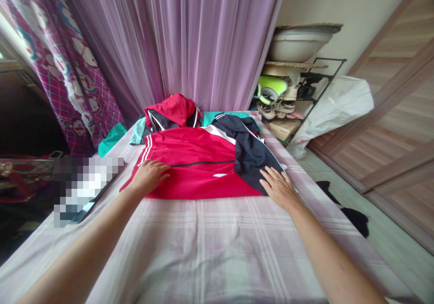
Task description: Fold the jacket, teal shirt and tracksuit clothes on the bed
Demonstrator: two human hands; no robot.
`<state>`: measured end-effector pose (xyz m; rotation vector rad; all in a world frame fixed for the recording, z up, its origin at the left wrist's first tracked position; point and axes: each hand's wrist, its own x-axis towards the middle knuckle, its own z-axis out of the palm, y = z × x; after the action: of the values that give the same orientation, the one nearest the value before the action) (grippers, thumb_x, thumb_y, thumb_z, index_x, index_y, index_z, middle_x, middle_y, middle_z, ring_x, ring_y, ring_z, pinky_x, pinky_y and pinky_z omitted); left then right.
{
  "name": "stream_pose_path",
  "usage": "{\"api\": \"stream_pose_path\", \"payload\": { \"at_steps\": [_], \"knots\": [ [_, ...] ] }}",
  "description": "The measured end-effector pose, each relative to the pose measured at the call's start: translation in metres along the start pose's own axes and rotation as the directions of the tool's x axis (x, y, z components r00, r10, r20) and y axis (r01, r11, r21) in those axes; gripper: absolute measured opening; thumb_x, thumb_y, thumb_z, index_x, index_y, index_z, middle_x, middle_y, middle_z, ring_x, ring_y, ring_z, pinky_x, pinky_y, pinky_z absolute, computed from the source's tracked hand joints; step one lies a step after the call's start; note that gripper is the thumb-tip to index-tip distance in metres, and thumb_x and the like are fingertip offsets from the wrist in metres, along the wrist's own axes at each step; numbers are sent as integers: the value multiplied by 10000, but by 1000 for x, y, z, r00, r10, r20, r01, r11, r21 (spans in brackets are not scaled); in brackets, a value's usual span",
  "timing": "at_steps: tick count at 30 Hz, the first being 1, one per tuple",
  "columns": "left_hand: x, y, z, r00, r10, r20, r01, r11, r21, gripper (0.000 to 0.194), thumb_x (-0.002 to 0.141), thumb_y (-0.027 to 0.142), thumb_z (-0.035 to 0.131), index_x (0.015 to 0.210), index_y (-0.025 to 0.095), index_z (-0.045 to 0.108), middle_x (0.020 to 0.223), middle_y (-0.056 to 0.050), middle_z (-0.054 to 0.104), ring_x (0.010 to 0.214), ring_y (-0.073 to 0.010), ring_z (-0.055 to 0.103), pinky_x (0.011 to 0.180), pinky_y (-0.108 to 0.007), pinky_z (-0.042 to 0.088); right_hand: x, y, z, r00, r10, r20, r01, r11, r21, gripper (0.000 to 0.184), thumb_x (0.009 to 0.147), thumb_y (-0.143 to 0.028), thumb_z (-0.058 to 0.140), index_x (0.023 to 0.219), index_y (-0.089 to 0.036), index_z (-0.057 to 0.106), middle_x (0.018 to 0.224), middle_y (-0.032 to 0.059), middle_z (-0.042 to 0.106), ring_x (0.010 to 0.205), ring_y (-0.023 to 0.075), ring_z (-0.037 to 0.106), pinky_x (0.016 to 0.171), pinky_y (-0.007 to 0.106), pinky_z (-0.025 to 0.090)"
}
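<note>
A red and navy track jacket [193,182] with white trim and a dark zip lies flat across the bed, its striped hem toward the left. My left hand [151,176] rests on the red part near that hem, fingers stretched out. On the right, my right hand [278,186] lies spread on the navy section at the jacket's edge. Neither hand grips the cloth. One navy sleeve is bunched at the far right of the jacket. Just behind it sits a crumpled red and navy garment [174,109], with teal cloth [208,118] beside it.
A plaid sheet [203,240] covers the bed. A dark flat device [83,212], partly blurred out, lies at the left edge. Purple curtains [217,46] hang behind. To the right stand a shoe rack [313,100], a white plastic bag [339,105] and a wooden wardrobe [389,91].
</note>
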<state>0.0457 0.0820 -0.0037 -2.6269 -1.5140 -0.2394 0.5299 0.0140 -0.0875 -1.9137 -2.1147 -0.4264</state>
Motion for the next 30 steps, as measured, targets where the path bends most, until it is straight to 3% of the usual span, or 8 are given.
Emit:
{"api": "stream_pose_path", "payload": {
  "at_steps": [5, 7, 11, 19, 21, 23, 26, 30],
  "knots": [
    [1, -9, -2, 999, 8, 40, -6, 998, -56, 409, 942, 435, 365, 936, 238, 724, 977, -64, 760, 958, -235, 679, 904, -367, 483, 0, 6, 1, 999, -38, -16, 38, 999, -4, 479, 992, -400, 321, 1331, -241, 620, 1440, 85, 565, 1339, 256, 494, 1104, 481, 359],
    [-1, -9, -8, 993, -108, 51, 111, 992, -62, 432, 959, 441, 316, 972, 231, 693, 955, -63, 753, 911, -220, 686, 828, -317, 494, 1, 7, 1, 999, -50, -4, 50, 999, 0, 472, 992, -403, 330, 1334, -248, 617, 1440, 81, 566, 1336, 255, 497, 1096, 477, 370],
    [2, -6, -18, 929, -349, 123, 342, 937, 71, 452, 964, 500, 289, 1038, 236, 649, 953, -70, 747, 846, -243, 700, 713, -304, 482, 1, 2, -1, 1000, -11, -28, 11, 1000, -7, 462, 991, -390, 335, 1306, -236, 637, 1420, 86, 584, 1324, 254, 509, 1100, 476, 366],
    [19, 3, -5, 914, -341, 222, 311, 937, 159, 436, 944, 530, 355, 982, 223, 663, 966, -102, 745, 917, -283, 697, 770, -343, 478, 8, -22, -27, 997, 37, -61, -34, 998, 53, 460, 987, -356, 346, 1308, -195, 633, 1385, 127, 607, 1298, 282, 532, 1084, 515, 373],
    [20, 3, -3, 909, -353, 221, 322, 932, 164, 434, 941, 532, 362, 998, 225, 663, 979, -100, 744, 920, -279, 696, 770, -338, 476, 14, -45, -41, 994, -28, -104, 38, 995, 96, 466, 998, -345, 337, 1355, -193, 596, 1420, 123, 578, 1329, 270, 503, 1120, 514, 331],
    [20, 3, -3, 905, -360, 226, 324, 929, 180, 441, 940, 538, 359, 1016, 227, 662, 989, -99, 742, 923, -277, 695, 764, -333, 475, 23, -73, -51, 975, -200, -97, 214, 965, 154, 464, 1006, -335, 344, 1404, -218, 552, 1475, 93, 527, 1379, 238, 448, 1166, 488, 276],
    [20, 3, -6, 900, -362, 245, 319, 927, 199, 468, 939, 563, 340, 1023, 233, 660, 991, -96, 740, 924, -272, 693, 750, -322, 473, 36, -104, -50, 884, -463, 63, 434, 864, 256, 452, 997, -344, 397, 1420, -271, 537, 1528, 49, 465, 1432, 214, 374, 1191, 470, 250],
    [21, -10, -14, 908, -304, 289, 267, 950, 160, 530, 901, 631, 345, 982, 226, 677, 1030, -112, 732, 954, -283, 680, 759, -330, 474, 46, -110, -31, 887, -410, 211, 347, 895, 281, 483, 995, -360, 408, 1462, -258, 482, 1545, 67, 438, 1451, 228, 344, 1182, 510, 264]
  ]
}}
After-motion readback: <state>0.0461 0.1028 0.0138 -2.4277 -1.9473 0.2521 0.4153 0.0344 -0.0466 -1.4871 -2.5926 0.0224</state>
